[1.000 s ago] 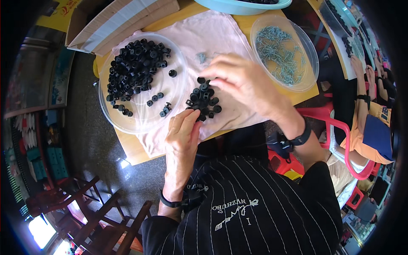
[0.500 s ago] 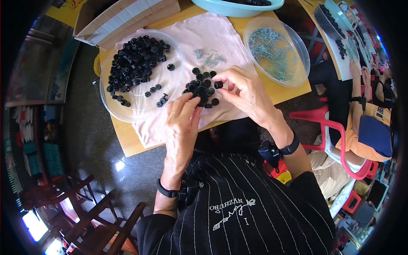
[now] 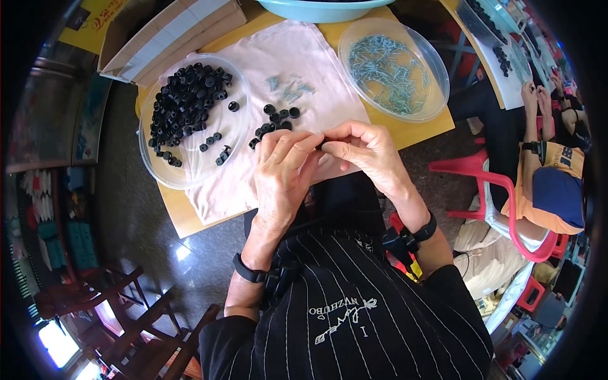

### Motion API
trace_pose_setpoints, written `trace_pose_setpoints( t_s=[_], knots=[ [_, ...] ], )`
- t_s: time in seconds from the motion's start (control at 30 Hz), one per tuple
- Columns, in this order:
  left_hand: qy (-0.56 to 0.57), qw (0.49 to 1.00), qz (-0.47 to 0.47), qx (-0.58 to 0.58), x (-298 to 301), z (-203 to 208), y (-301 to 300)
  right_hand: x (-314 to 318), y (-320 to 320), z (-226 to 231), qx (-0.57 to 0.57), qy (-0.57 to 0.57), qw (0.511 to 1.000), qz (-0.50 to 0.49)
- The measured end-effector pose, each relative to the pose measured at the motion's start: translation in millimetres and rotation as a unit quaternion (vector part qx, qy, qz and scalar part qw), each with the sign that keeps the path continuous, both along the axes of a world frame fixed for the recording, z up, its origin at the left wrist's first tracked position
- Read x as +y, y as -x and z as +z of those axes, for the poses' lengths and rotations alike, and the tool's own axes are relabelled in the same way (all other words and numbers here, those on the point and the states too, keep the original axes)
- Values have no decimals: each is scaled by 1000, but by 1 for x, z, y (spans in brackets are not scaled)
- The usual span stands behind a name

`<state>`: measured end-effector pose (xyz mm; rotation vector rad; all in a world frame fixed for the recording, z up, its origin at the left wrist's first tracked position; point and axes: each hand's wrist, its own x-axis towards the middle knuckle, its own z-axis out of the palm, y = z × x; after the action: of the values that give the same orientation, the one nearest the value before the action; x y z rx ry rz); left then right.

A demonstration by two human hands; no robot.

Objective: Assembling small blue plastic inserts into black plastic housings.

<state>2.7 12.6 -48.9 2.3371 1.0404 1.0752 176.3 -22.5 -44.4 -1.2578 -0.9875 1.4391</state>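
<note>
My right hand (image 3: 370, 155) pinches a small black plastic cap (image 3: 322, 145) between thumb and fingertips. Close against it, my left hand (image 3: 282, 168) has its fingers drawn together, the tips meeting at the same cap; whatever else they hold is hidden. Beyond my left fingers a loose cluster of black caps (image 3: 272, 119) lies on the pale pink cloth (image 3: 247, 69), partly covered by that hand. A few silvery screws (image 3: 294, 88) lie farther back on the cloth. Many more black caps (image 3: 187, 95) are heaped in a round clear plastic tray (image 3: 144, 136) at the left.
A second clear round tray (image 3: 443, 95) at the right holds many screws (image 3: 386, 69). Behind stand a cardboard box (image 3: 174, 35) and a light blue basin (image 3: 316, 11). A red plastic chair (image 3: 506, 190) and another person (image 3: 557, 177) are at the right; dark wooden furniture (image 3: 126, 310) stands lower left.
My right hand has drawn the black cap nearer to me, off the cluster. My left hand has left the cluster and come to meet it. The whole view has shifted slightly.
</note>
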Motion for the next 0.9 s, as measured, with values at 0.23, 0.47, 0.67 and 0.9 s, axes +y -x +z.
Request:
trace_pose_setpoints(
  t_s=[0.23,0.47,0.67,0.9],
  knots=[
    [-12,999,21,40,7,-11,-16,-5,1,-7,-345,-192,909,-131],
    [-18,992,14,125,9,6,-15,-3,-4,-11,-487,-241,834,-93],
    [-65,986,87,124,47,16,-6,-5,-6,-9,-404,-189,891,-91],
    [-46,977,80,193,73,9,-16,-4,-9,-16,-420,-210,878,-93]
  ],
)
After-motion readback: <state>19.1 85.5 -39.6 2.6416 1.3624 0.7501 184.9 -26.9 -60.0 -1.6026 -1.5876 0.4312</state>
